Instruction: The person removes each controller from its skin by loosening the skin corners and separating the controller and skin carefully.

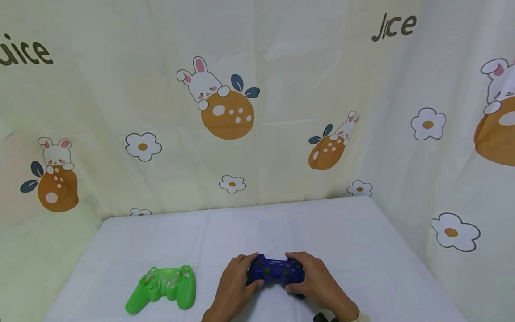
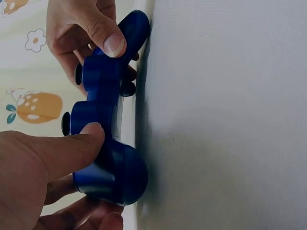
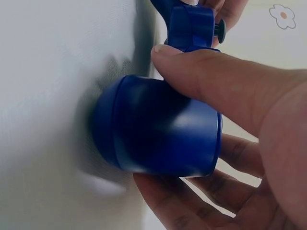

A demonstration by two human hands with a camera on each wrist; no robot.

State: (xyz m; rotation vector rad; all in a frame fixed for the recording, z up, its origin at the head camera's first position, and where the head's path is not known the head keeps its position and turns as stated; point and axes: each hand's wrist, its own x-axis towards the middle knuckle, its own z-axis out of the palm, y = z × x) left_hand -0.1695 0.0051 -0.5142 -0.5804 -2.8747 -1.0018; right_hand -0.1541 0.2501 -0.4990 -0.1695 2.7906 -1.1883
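Note:
A dark blue Sony game controller (image 1: 276,269) is held between both hands close over the white table, its sticks and buttons facing up. My left hand (image 1: 235,285) grips its left side, thumb on the near edge and fingers curled round the outer side. On the other side my right hand (image 1: 318,282) grips the right handle (image 3: 163,127) the same way, the thumb lying along its near face. In the left wrist view the controller (image 2: 103,86) shows its near edge with both thumbs on it. To the left lies a bright green silicone controller cover (image 1: 186,288), apart from the hands.
The table (image 1: 225,237) is covered with a white cloth. Behind it and along the sides hangs a pale curtain (image 1: 281,147) printed with rabbits, oranges and flowers. A small black object (image 1: 320,317) shows at the right wrist.

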